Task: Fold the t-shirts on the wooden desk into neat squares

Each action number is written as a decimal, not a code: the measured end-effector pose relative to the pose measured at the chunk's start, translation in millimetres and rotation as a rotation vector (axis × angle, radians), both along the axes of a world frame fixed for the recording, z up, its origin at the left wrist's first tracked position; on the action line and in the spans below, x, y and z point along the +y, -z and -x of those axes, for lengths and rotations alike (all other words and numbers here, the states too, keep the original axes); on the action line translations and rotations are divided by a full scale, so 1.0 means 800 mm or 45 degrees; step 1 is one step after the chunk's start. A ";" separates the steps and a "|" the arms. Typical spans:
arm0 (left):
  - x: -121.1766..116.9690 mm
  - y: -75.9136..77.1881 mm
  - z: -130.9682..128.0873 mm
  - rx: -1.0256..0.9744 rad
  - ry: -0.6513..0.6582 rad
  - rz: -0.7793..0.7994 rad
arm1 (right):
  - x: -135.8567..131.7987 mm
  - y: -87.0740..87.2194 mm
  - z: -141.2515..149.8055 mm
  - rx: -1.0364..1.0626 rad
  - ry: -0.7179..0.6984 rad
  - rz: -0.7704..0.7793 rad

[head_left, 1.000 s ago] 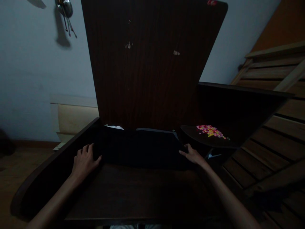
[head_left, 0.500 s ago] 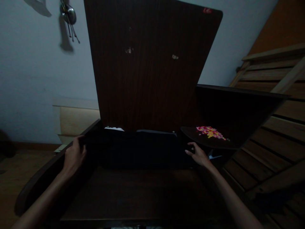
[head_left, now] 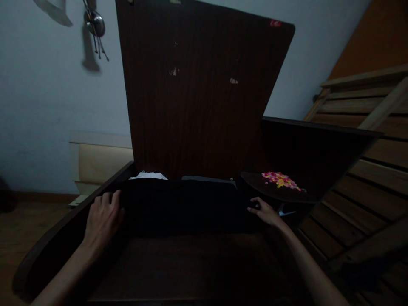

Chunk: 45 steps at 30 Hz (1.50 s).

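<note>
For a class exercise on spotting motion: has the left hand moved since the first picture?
Yes: against the upright board's lower left corner, the left hand has shifted left, nearer the side panel.

My head view shows a black cloth (head_left: 191, 208) spread across the dark wooden desk (head_left: 191, 263), with my left hand (head_left: 103, 216) at one end and my right hand (head_left: 263, 211) at the other. Behind it I see a tall dark panel (head_left: 197, 106), and to the right a rounded shelf (head_left: 255, 180) carrying a pink and yellow cluster (head_left: 280, 180).
</note>
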State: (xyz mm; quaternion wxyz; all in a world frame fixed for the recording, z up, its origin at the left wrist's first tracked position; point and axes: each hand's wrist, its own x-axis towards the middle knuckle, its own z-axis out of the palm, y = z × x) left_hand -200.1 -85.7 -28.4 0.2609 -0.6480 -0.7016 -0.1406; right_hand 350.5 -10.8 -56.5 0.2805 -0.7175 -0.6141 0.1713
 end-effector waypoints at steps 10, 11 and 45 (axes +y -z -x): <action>-0.009 0.092 -0.042 -0.145 0.738 0.355 | 0.045 -0.008 0.025 -0.008 -0.057 -0.057; -0.009 0.090 -0.046 -0.167 0.759 0.394 | 0.046 -0.009 0.027 -0.040 -0.081 -0.094; 0.014 0.074 0.022 -0.090 0.241 0.089 | 0.049 -0.025 0.335 -0.522 -1.034 -0.276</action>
